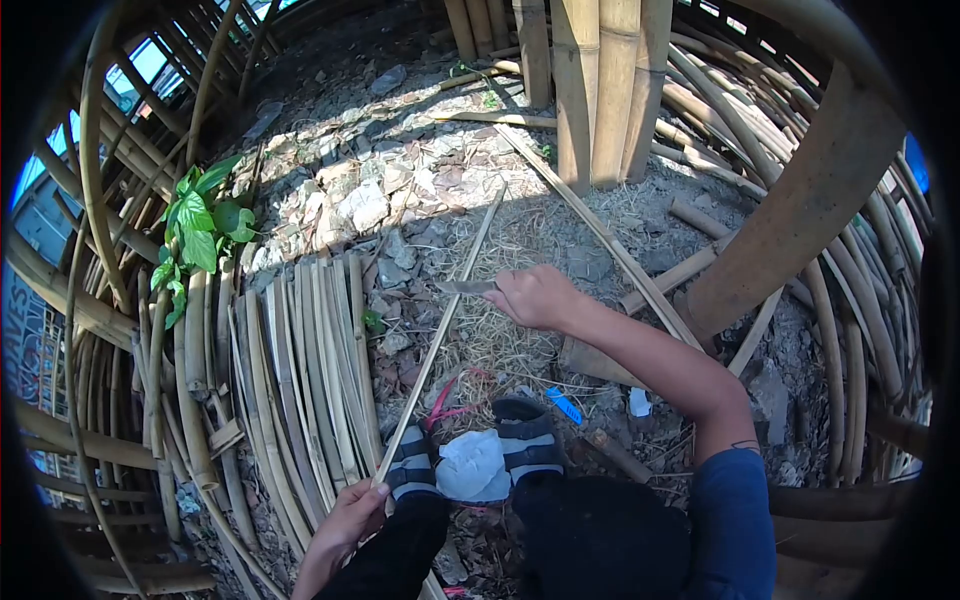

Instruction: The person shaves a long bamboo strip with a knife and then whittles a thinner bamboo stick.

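My right hand (538,298) is closed around the handle of a knife (464,287), whose blade points left and lies across a long thin bamboo strip (446,318). The handle itself is hidden in my fist. Lower down, my left hand (358,512) pinches the near end of that strip between thumb and fingers, beside my left sandal (410,468). The strip runs slantwise up and away, its far end over the rubble. Thin pale shavings (500,345) lie scattered beneath the knife.
Many split bamboo strips (300,370) lie side by side at left, near a leafy plant (200,222). Thick bamboo poles (598,90) stand ahead; a large pole (800,210) leans at right. A white plastic piece (472,466) sits between my feet, a blue wrapper (565,405) nearby.
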`<state>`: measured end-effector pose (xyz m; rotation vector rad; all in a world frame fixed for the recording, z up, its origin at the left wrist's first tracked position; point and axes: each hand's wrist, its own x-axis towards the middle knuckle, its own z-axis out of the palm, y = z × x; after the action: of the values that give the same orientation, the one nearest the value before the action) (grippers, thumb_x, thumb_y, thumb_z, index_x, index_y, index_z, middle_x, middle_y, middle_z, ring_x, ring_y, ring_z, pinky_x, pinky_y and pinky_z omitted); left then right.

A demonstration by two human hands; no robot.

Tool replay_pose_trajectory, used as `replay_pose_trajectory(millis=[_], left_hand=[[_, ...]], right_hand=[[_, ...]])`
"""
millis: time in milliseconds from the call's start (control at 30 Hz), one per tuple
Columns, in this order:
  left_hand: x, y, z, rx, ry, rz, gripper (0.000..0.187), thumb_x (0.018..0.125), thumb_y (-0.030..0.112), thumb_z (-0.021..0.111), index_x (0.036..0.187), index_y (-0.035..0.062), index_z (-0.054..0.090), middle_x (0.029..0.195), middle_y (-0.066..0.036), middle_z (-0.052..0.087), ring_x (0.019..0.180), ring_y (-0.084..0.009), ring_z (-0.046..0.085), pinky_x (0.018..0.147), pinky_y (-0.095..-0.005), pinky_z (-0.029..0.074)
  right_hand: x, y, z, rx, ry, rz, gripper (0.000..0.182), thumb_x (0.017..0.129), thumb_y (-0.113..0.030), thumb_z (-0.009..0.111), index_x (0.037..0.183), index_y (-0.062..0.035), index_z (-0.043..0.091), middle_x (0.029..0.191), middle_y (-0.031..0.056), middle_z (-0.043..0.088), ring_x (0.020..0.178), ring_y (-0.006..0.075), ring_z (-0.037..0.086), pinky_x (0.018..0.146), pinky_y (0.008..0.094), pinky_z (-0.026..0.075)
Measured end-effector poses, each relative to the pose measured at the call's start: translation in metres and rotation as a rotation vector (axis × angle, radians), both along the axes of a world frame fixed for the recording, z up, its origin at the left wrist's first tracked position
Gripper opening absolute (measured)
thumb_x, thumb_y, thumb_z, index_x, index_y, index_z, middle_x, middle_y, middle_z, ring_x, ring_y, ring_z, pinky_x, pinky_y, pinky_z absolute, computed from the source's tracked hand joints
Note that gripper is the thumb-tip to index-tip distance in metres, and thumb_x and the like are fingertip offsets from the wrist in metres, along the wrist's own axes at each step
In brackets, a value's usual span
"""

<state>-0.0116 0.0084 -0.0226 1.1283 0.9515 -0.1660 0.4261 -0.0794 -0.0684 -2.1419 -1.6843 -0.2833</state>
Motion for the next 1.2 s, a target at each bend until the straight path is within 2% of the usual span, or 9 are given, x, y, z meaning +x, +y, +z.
replay_pose_trajectory(millis=[100,167,333,467,533,600,767,933,1200], left_hand=[[-0.005,-0.002,0.003,0.025,0.001,-0.012,0.029,0.1,0.029,0.056,0.079,0.0098,0.052,0.052,0.006,0.038,0.039,-0.005,0.033,0.037,-0.0233,0.024],[-0.003,-0.004,0.007,0.034,0.004,-0.029,0.029,0.1,0.029,0.056,0.078,0.0101,0.051,0.052,0.006,0.037,0.039,-0.005,0.033,0.037,-0.0235,0.023],[0.002,0.002,0.0,-0.012,0.016,0.013,0.03,0.1,0.028,0.056,0.077,0.0109,0.049,0.053,0.007,0.036,0.039,-0.0048,0.031,0.037,-0.0238,0.023],[-0.005,-0.003,0.001,0.015,0.021,0.013,0.029,0.1,0.028,0.055,0.077,0.0108,0.05,0.053,0.007,0.037,0.039,-0.0046,0.032,0.037,-0.0233,0.023],[-0.002,0.0,0.001,0.026,0.019,0.0,0.029,0.1,0.028,0.055,0.078,0.0107,0.05,0.053,0.007,0.037,0.039,-0.0046,0.033,0.037,-0.0231,0.023],[-0.005,-0.005,0.004,0.076,0.04,-0.029,0.029,0.1,0.028,0.055,0.078,0.0105,0.05,0.053,0.007,0.038,0.039,-0.0047,0.033,0.036,-0.0228,0.023],[-0.014,0.002,0.003,0.032,-0.017,0.002,0.031,0.101,0.029,0.054,0.078,0.0095,0.05,0.052,0.005,0.04,0.038,-0.0056,0.033,0.035,-0.0235,0.024],[-0.008,0.001,0.003,0.029,-0.03,-0.007,0.032,0.101,0.03,0.053,0.078,0.0085,0.05,0.052,0.004,0.039,0.037,-0.0062,0.033,0.035,-0.0238,0.024],[-0.006,0.002,0.002,-0.025,-0.038,-0.021,0.033,0.101,0.031,0.052,0.077,0.0094,0.046,0.051,0.003,0.037,0.037,-0.008,0.032,0.036,-0.0246,0.025]], right_hand=[[0.012,-0.005,-0.001,0.039,-0.11,0.221,0.043,0.098,-0.04,0.049,0.081,-0.0012,0.057,0.057,0.0178,0.062,0.052,0.0366,0.064,0.047,0.0459,0.052],[0.089,-0.005,-0.004,-0.04,-0.143,-0.212,0.045,0.099,-0.041,0.048,0.081,-0.0011,0.058,0.057,0.0162,0.062,0.052,0.0365,0.065,0.047,0.0456,0.053],[0.047,0.012,-0.018,0.164,-0.052,-0.358,0.046,0.098,-0.042,0.049,0.078,-0.0015,0.059,0.055,0.0153,0.061,0.051,0.0361,0.065,0.047,0.0457,0.053],[0.007,0.005,-0.02,0.114,0.015,-0.069,0.045,0.096,-0.043,0.054,0.077,-0.0021,0.055,0.058,0.0198,0.062,0.05,0.038,0.063,0.047,0.0489,0.051],[0.011,0.002,-0.014,-0.012,-0.183,0.18,0.048,0.098,-0.044,0.048,0.074,-0.0031,0.058,0.057,0.0163,0.062,0.051,0.0381,0.064,0.049,0.0479,0.053],[0.088,0.006,-0.03,0.035,0.034,-0.575,0.053,0.1,-0.045,0.042,0.078,-0.0008,0.062,0.067,0.0212,0.066,0.063,0.0406,0.067,0.058,0.0505,0.055],[0.116,-0.039,-0.005,-0.014,0.224,-0.808,0.06,0.102,-0.045,0.035,0.09,0.0049,0.065,0.086,0.0317,0.066,0.085,0.0455,0.066,0.079,0.0538,0.052],[0.039,-0.038,-0.007,0.016,0.351,-0.536,0.058,0.101,-0.046,0.038,0.088,0.0053,0.063,0.074,0.03,0.065,0.074,0.0487,0.065,0.072,0.0569,0.05],[-0.053,-0.024,0.007,-0.014,0.394,-0.09,0.049,0.096,-0.046,0.051,0.078,-0.0009,0.058,0.058,0.0199,0.058,0.055,0.0411,0.059,0.056,0.0508,0.045]])
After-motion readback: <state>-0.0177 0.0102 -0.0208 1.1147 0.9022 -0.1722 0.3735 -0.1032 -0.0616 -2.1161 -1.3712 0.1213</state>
